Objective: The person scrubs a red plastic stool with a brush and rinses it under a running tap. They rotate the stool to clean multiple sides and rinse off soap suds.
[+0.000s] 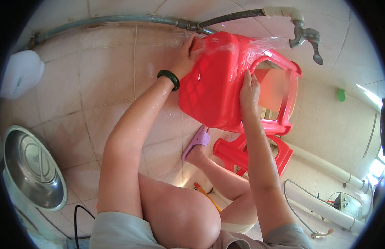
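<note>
A red plastic stool [211,90] is held tilted on its side under a running tap [301,34], and water splashes over its upper face. My left hand [187,57] is at the stool's upper left edge, with a reddish thing partly visible at the fingers; whether it grips the stool or that thing I cannot tell. A dark green bangle [169,79] is on that wrist. My right hand [251,91] grips the stool's rim beside the opening between its legs, thumb on the near side. The stool's far legs point right.
Another red plastic stool [232,152] stands below the held one. A steel basin [37,168] leans at the left, under a white plastic container [23,74]. A pipe [117,19] runs along the wall. My foot in a purple slipper [198,141] rests on the tiles.
</note>
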`<state>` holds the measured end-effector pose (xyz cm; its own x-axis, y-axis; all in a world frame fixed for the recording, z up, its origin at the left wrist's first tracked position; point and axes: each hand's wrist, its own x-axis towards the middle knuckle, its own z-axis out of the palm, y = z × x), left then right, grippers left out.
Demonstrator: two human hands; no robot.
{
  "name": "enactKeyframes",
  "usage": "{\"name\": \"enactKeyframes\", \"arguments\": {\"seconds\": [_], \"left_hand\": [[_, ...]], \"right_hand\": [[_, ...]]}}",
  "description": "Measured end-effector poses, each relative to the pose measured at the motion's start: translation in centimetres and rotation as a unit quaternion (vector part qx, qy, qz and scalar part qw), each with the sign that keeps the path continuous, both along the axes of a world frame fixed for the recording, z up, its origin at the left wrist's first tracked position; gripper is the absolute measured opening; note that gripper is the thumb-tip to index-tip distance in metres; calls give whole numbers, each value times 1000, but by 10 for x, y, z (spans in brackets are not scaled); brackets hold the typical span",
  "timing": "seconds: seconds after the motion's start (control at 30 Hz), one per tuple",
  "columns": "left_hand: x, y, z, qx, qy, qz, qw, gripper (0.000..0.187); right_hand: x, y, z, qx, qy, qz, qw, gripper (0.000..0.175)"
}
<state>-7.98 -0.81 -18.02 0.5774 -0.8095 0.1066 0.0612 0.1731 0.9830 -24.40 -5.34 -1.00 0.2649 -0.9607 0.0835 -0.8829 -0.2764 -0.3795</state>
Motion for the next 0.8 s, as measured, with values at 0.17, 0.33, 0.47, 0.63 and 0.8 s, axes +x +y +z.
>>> {"name": "enactKeyframes", "arguments": {"seconds": [0.17, 0.33, 0.47, 0.63, 0.8], "left_hand": [[2, -15, -7, -46, 69, -54, 995, 60], [5, -11, 1, -182, -43, -16, 982, 63], [18, -7, 5, 93, 114, -91, 985, 64], [13, -12, 20, -117, 43, -83, 989, 59], [13, -9, 8, -41, 35, -69, 996, 63]], "right_hand": [[0, -2, -2, -4, 0, -10, 1000, 50], [-1, -2, -3, 6, -11, -14, 1000, 51], [-1, -2, -3, -23, 6, 9, 1000, 52], [1, -1, -2, 7, -1, -13, 1000, 52], [3, -1, 1, -8, 13, -10, 1000, 52]]}}
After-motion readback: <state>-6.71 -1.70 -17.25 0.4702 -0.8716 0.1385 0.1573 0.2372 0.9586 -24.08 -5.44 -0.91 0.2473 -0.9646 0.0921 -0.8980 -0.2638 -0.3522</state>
